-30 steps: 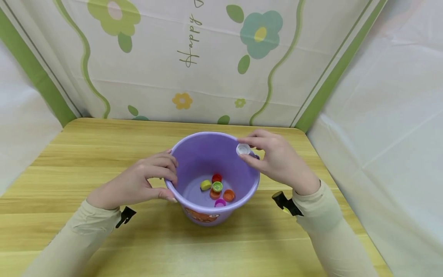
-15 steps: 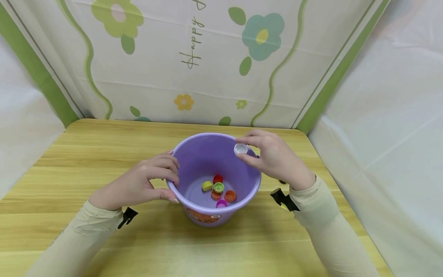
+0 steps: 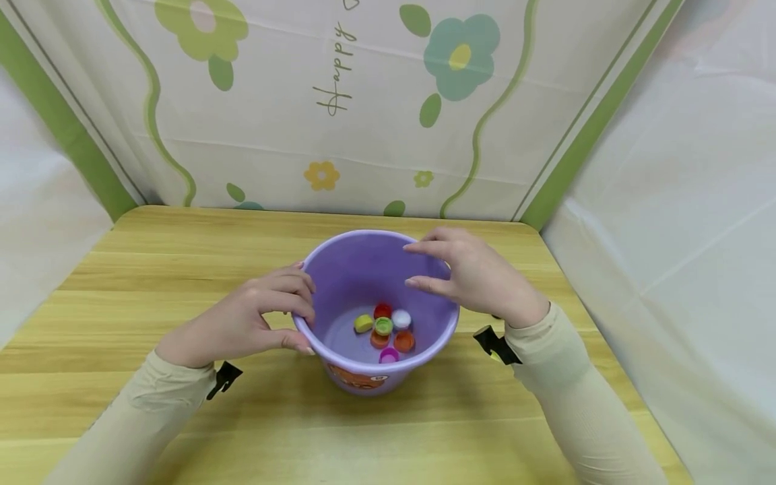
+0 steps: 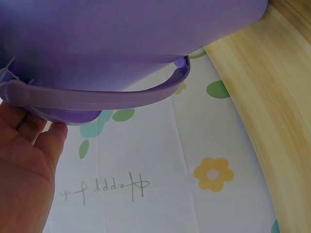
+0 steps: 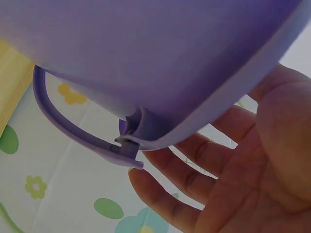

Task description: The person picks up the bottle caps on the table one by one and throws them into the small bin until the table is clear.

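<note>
A purple bucket (image 3: 364, 266) stands upright in the middle in the head view. My left hand (image 3: 251, 316) grips its left rim, thumb outside and fingers over the edge. Over the right rim, my right hand (image 3: 479, 279) hangs with thumb and fingers spread apart, holding nothing. On the bucket's floor lie several bottle caps: a white cap (image 3: 401, 319), a yellow cap (image 3: 364, 323), a red cap (image 3: 382, 310), a green cap (image 3: 383, 326), a magenta cap (image 3: 389, 355) and orange caps, including one orange cap (image 3: 404, 341). Both wrist views show the bucket's outer wall.
The bucket's purple handle (image 4: 107, 99) hangs along its far side. Underneath is a wooden table (image 3: 200, 249), with a flower-patterned cloth (image 3: 376, 148) behind it and white sheeting (image 3: 679, 269) at the right.
The white cap has left my right hand and now lies in the bucket among the others. My right fingers have spread; my left hand keeps its grip on the rim.
</note>
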`<state>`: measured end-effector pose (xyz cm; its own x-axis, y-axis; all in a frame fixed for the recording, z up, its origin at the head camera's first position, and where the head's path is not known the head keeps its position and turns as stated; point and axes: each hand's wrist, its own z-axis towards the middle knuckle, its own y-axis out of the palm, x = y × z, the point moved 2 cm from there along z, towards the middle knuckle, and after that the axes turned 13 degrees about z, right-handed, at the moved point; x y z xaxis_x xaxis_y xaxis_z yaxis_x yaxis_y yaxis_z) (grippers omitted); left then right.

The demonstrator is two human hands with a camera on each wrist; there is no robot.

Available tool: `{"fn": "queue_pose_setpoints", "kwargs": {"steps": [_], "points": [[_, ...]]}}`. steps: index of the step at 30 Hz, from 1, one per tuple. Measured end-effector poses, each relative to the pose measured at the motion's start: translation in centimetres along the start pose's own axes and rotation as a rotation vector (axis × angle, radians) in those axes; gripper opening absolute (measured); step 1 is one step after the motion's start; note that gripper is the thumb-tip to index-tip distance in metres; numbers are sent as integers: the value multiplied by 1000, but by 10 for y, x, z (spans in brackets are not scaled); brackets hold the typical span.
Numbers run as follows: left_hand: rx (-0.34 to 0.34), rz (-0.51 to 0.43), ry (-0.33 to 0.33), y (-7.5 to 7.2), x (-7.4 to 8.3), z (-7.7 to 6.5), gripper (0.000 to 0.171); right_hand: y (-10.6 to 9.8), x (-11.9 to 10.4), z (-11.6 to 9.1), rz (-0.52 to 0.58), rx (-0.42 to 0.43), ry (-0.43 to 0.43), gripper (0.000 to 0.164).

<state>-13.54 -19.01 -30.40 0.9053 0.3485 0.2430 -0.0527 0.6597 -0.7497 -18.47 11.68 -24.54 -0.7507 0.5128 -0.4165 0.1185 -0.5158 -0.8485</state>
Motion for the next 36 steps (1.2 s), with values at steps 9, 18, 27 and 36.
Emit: {"fn": "queue_pose_setpoints", "kwargs": {"steps": [9, 18, 27, 36], "points": [[19, 3, 31, 1, -1, 0, 28, -19, 18, -8, -22, 136, 23, 34], [11, 6, 1, 0, 0, 1, 29, -42, 78, -32, 35, 186, 218, 28], [-2, 5, -15, 1, -1, 0, 30, -31, 145, -62, 100, 31, 503, 35], [-26, -8, -47, 2, -2, 0, 31, -6, 195, -97, 122, -132, 573, 39]]}}
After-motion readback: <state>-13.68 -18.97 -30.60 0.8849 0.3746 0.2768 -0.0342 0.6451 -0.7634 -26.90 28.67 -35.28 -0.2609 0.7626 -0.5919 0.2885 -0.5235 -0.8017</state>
